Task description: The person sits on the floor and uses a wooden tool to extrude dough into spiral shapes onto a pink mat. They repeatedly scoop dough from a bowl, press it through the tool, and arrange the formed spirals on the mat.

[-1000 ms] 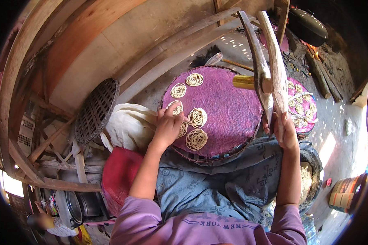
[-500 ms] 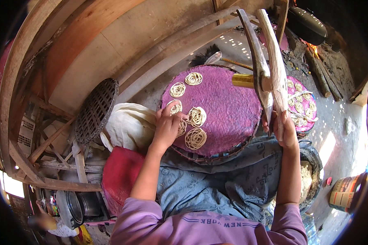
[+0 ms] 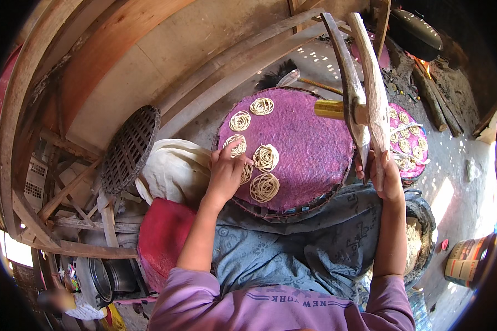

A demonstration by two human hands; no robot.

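In my right hand (image 3: 387, 177) I grip the lower ends of the two long handles of a wooden press (image 3: 376, 105). A brass cylinder (image 3: 329, 108) juts from the press to the left, above a round tray covered in purple cloth (image 3: 309, 149). My left hand (image 3: 225, 172) is over the tray's left side, fingers apart, the fingertips at a coil of pale dough strands (image 3: 236, 142). Another coil (image 3: 246, 174) is partly hidden by that hand. Several more coils lie around, including one just right of my fingers (image 3: 265, 158).
A smaller pink-covered tray (image 3: 407, 138) with coils stands to the right. Beyond it are a fire (image 3: 427, 67) with logs and a dark pan (image 3: 417, 34). A woven basket lid (image 3: 130, 150), pale cloth (image 3: 174, 170) and red cover (image 3: 165, 234) lie left. A bucket (image 3: 469, 259) stands lower right.
My left fingertips have drawn back slightly toward me, so more of the coil beneath them shows. The right hand and the press have hardly moved.
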